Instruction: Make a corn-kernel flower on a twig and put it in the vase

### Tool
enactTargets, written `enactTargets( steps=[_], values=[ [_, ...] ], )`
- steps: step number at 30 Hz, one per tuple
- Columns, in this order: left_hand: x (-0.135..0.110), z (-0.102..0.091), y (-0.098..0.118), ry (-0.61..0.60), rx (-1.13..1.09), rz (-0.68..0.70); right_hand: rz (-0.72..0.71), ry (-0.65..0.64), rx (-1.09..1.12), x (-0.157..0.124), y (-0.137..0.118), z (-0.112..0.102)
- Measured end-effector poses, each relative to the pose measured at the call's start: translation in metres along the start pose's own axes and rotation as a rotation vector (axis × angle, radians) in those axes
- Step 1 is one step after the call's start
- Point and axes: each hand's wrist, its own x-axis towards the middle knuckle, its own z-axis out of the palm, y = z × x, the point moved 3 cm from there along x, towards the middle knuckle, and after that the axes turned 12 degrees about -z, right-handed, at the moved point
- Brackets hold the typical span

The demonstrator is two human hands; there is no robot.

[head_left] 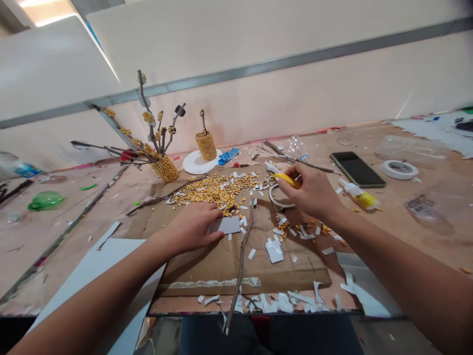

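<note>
My left hand (194, 226) rests on the brown cardboard sheet (207, 261), its fingers closed on a small white card piece (229, 225). My right hand (312, 191) is farther back and to the right, gripping a yellow utility knife (287, 180) above a white ring (278, 198). Between the hands lies a thin brown twig (242, 256) running toward the table's front edge. A pile of yellow corn kernels (218, 189) is spread just beyond the left hand. Small white paper scraps (274, 249) are scattered around.
A corn-covered cup with decorated branches (162, 165) and a second corn cup on a white plate (206, 146) stand at the back. A black phone (356, 168), glue bottle (360, 196) and tape roll (399, 169) lie right. A green lid (46, 200) lies left, white sheet (99, 266) near-left.
</note>
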Motion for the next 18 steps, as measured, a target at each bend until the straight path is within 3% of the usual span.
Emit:
enactTargets(
  steps=[5, 11, 14, 18],
  values=[
    [-0.001, 0.001, -0.003, 0.08, -0.073, 0.015, 0.029, 0.01, -0.01, 0.001, 0.004, 0.001],
    [-0.031, -0.014, -0.015, 0.151, -0.255, -0.052, 0.047, 0.082, 0.0, 0.003, 0.007, -0.007],
    [-0.041, -0.013, -0.023, 0.101, -0.381, -0.074, 0.082, 0.116, 0.044, 0.007, 0.012, -0.013],
    [-0.043, 0.0, -0.025, -0.018, -0.543, -0.088, 0.116, -0.033, 0.119, 0.011, 0.021, -0.009]
  ],
)
